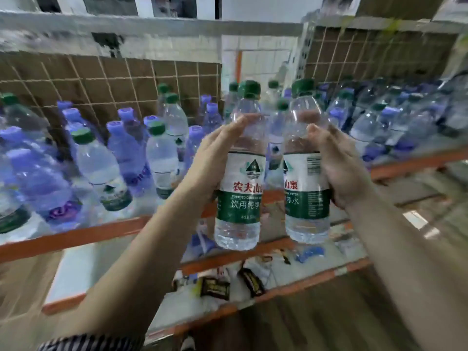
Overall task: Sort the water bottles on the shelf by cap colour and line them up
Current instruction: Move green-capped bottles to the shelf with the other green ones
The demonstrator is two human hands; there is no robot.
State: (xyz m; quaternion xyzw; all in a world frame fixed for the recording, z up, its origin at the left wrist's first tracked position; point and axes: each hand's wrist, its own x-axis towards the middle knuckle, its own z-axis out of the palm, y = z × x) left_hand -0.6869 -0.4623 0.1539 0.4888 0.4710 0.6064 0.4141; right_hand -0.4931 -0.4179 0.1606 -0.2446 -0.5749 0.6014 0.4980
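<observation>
Left grip [215,158] is wrapped round one green-capped bottle [240,178], and right grip [339,163] is round a second green-capped bottle [305,181]. Both are upright, side by side, just in front of the shelf [76,236]. Behind them the shelf bottles [162,153] stand with purple and green caps mixed. Fingers are mostly hidden behind the plastic, and the right-hand rows are a blur.
</observation>
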